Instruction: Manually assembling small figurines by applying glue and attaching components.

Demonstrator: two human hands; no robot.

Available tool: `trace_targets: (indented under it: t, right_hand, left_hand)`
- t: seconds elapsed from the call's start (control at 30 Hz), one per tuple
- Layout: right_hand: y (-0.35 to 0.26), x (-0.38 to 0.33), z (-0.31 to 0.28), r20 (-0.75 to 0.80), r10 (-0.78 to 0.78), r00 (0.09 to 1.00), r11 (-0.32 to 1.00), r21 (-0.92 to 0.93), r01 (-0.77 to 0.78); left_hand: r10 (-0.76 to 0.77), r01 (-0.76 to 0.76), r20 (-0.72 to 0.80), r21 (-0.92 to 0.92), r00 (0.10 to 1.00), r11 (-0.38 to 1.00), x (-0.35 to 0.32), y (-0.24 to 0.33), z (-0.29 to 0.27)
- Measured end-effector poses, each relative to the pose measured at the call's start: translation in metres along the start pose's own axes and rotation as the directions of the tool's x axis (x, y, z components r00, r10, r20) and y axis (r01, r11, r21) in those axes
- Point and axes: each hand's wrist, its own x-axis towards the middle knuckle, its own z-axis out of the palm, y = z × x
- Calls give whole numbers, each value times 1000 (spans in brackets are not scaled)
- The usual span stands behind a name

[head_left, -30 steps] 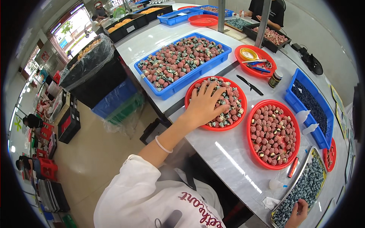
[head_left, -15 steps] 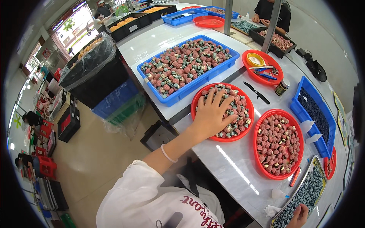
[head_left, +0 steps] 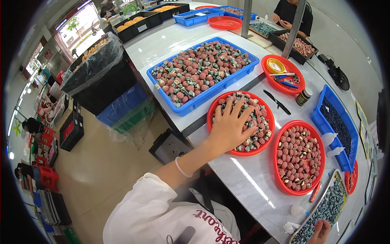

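A: How does the left hand (head_left: 231, 129) lie?
B: Fingers spread apart, over the pink-and-teal pieces (head_left: 261, 118) heaped in the round red tray (head_left: 247, 153).
A: And the right hand (head_left: 320, 233)?
B: Curled at the loose teal bits (head_left: 326, 206); whether it grips any cannot be told

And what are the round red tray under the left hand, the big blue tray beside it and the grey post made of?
The round red tray looks like smooth plastic: evenly coloured, with a rounded rim. The big blue tray seems plastic too, with even colour and moulded-looking corners. The grey post is probably metal, judging by its straight edges and dull silvery look, though it could be painted.
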Motion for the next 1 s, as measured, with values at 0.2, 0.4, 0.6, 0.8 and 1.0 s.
trace_targets:
  t: [0.2,0.4,0.6,0.8,1.0]
  right_hand:
    - [-4,-3,0,5,-64,998,998,-1,64]
    - [13,-4,7,-50,25,998,989,148,-17]
    - [43,10,12,-88,-34,996,996,73,41]
    - [53,14,15,-126,-5,992,998,57,12]
    - [64,16,28,-124,12,992,997,72,-3]
  left_hand:
    - [7,-8,-6,-7,1000,1000,-1,0,1]
    - [13,-13,29,3,999,1000,-1,0,0]
    - [6,1,162,-42,987,999,3,-2,-9]
    - [51,-44,37,-185,998,982,24,-9,-50]
    - [-58,56,33,65,998,996,43,-59,-63]
